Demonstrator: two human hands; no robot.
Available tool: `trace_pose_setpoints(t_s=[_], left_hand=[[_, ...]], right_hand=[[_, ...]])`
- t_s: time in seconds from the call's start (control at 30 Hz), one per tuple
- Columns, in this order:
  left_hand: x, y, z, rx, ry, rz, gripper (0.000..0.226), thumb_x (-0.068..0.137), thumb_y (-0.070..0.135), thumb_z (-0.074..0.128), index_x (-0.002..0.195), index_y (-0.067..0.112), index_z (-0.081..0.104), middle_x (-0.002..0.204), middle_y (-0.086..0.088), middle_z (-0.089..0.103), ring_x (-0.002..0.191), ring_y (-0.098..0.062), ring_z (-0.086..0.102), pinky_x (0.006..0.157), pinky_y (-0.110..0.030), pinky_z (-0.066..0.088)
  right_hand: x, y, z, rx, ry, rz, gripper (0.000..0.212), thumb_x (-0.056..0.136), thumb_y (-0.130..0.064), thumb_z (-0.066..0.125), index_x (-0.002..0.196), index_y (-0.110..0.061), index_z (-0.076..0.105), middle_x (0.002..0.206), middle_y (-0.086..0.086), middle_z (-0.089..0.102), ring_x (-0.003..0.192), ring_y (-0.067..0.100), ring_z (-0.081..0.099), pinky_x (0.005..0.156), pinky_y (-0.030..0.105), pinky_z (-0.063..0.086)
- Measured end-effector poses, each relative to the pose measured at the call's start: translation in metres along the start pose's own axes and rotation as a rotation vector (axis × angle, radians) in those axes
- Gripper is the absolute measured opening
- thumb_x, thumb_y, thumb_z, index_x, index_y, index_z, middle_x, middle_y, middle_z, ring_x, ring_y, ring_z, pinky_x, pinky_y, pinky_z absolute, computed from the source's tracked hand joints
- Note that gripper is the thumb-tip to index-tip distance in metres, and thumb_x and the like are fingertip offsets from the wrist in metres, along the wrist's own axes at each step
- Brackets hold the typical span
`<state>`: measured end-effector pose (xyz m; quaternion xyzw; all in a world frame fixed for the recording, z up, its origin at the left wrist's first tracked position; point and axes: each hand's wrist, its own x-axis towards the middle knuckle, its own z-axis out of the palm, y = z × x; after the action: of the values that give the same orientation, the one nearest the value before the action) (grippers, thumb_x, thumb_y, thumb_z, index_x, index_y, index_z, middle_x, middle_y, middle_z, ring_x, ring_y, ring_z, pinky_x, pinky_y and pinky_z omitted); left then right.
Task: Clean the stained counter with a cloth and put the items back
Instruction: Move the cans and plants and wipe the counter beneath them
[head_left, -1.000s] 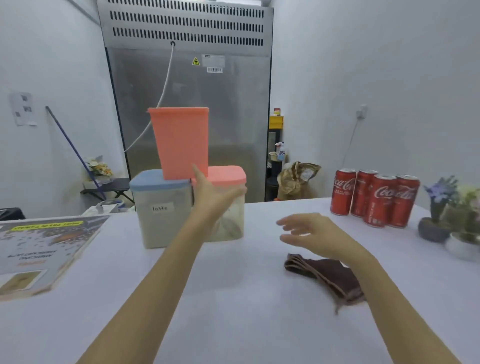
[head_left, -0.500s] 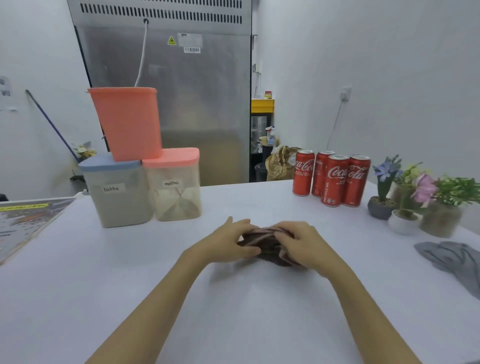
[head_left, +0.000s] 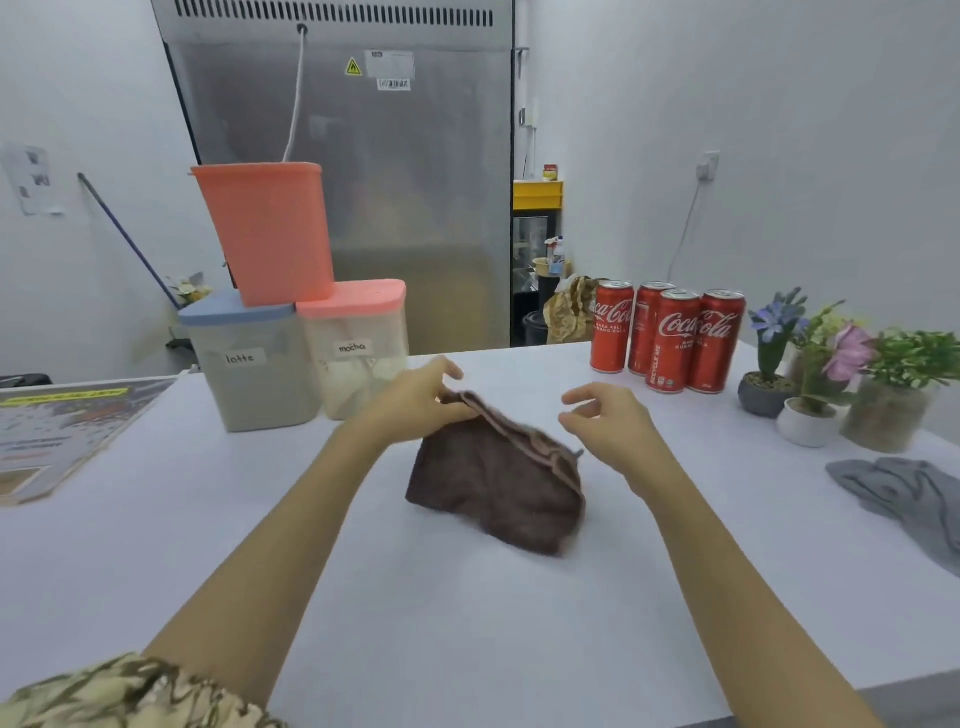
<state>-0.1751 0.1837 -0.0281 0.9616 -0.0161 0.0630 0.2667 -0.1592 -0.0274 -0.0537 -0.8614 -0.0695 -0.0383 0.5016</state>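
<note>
Centrally, a folded dark-brown terry cloth (head_left: 496, 483) w/ a lighter hem is lying on the white counter (head_left: 467, 623), roughly midway betw. both hands. Left hand (head_left: 421, 397) is pinching the cloth's upper-left hem, its grip closed on the fabric betw. thumb and fingers, lifting that edge slightly. Right hand (head_left: 610, 423) is hovering just beside the cloth's right end w/ fingers loosely curved and its grip holding nothing; whether it is touching the hem cannot be told.

Back left: a clear lidded container w/ blue-grey lid, labelled "latte" (head_left: 254, 369), is standing touching a clear container w/ pink lid, labelled "mocha" (head_left: 356, 348); a tall coral plastic container (head_left: 267, 231) is sitting on top, straddling both lids. Back right: four red cola cans (head_left: 667, 338) are standing clustered, upright. Right of the cans, small potted artificial plants (head_left: 826, 374) are grouped near the counter edge. Far right: a crumpled grey cloth (head_left: 904, 493) is lying well apart from the brown one. Far left: a printed board (head_left: 57, 426) is resting flat on the counter. Bkgd: a stainless-steel fridge (head_left: 363, 182) is standing behind the counter.
</note>
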Motion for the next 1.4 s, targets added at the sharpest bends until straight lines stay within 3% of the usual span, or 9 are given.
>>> trace_pose_setpoints(t_s=[0.1,0.17,0.33,0.5,0.8,0.93,1.07,1.23,1.4], left_hand=[[-0.006,0.005,0.025,0.036,0.047,-0.111,0.048,0.096,0.033,0.049,0.134,0.009,0.037,0.13,-0.012,0.049,0.112,-0.026,0.051,0.091,-0.03,0.04],[-0.011,0.014,0.046,0.116,-0.086,-0.171,0.044,0.101,0.03,0.034,0.133,0.001,0.038,0.137,-0.02,0.042,0.124,-0.033,0.044,0.1,-0.034,0.036],[-0.001,0.032,0.112,0.23,-0.242,-0.476,0.091,0.088,0.07,0.015,0.149,0.003,0.012,0.155,-0.024,0.001,0.141,-0.047,-0.003,0.114,-0.055,-0.001],[0.062,0.025,0.136,0.302,-0.048,-0.271,0.081,0.094,0.061,0.015,0.15,0.003,0.009,0.156,-0.023,0.0,0.142,-0.044,-0.006,0.112,-0.058,-0.007],[0.113,0.091,0.188,0.379,-0.261,0.29,0.055,0.098,0.051,0.018,0.15,0.035,0.011,0.159,-0.007,0.002,0.144,-0.039,-0.004,0.114,-0.054,-0.003],[0.124,0.044,0.156,0.492,-0.343,0.174,0.059,0.097,0.053,0.012,0.15,0.03,0.0,0.159,-0.005,-0.007,0.143,-0.04,-0.01,0.115,-0.055,-0.002],[0.152,0.01,0.134,0.424,-0.241,-0.065,0.058,0.096,0.051,0.014,0.149,0.028,0.014,0.159,-0.003,0.002,0.143,-0.042,-0.002,0.114,-0.058,0.001],[0.142,0.078,0.183,0.395,-0.184,0.232,0.064,0.095,0.058,0.015,0.15,0.026,0.013,0.159,-0.002,0.006,0.145,-0.033,0.0,0.116,-0.052,0.001],[0.096,0.096,0.196,0.409,-0.282,0.491,0.063,0.094,0.062,0.012,0.15,0.034,0.006,0.159,0.006,0.0,0.147,-0.023,-0.003,0.118,-0.047,0.0]], right_hand=[[0.007,0.014,0.004,-0.019,0.009,-0.02,0.024,0.089,-0.014,0.055,0.113,-0.014,0.061,0.095,0.003,0.061,0.074,0.012,0.057,0.06,0.021,0.045],[0.016,0.023,0.0,-0.019,0.004,-0.004,0.023,0.09,-0.013,0.054,0.111,-0.014,0.063,0.099,0.005,0.062,0.077,0.014,0.059,0.065,0.025,0.05],[0.043,0.043,-0.016,-0.089,0.075,0.03,0.016,0.089,-0.014,0.053,0.097,-0.02,0.065,0.099,0.01,0.068,0.094,0.023,0.064,0.084,0.038,0.053],[0.059,0.077,-0.036,-0.229,0.217,0.125,0.027,0.092,-0.01,0.044,0.107,-0.018,0.064,0.111,0.008,0.066,0.1,0.023,0.06,0.079,0.028,0.045],[0.057,0.091,-0.039,-0.467,0.332,0.151,0.039,0.092,-0.004,0.04,0.128,-0.014,0.053,0.129,0.007,0.056,0.117,0.027,0.051,0.091,0.032,0.04],[0.057,0.097,-0.046,-0.471,0.346,0.195,0.043,0.091,0.0,0.039,0.129,-0.014,0.051,0.13,0.008,0.056,0.117,0.027,0.052,0.092,0.034,0.043],[0.059,0.103,-0.052,-0.347,0.321,0.227,0.046,0.089,0.004,0.037,0.131,-0.012,0.05,0.133,0.009,0.054,0.12,0.025,0.051,0.094,0.032,0.043],[0.061,0.102,-0.063,-0.034,0.377,0.265,0.052,0.085,0.01,0.033,0.129,-0.009,0.054,0.13,0.011,0.056,0.118,0.022,0.052,0.079,0.019,0.038],[0.055,0.103,-0.067,0.009,0.523,0.257,0.045,0.087,0.007,0.036,0.124,-0.008,0.057,0.122,0.011,0.062,0.115,0.022,0.055,0.086,0.022,0.037]])
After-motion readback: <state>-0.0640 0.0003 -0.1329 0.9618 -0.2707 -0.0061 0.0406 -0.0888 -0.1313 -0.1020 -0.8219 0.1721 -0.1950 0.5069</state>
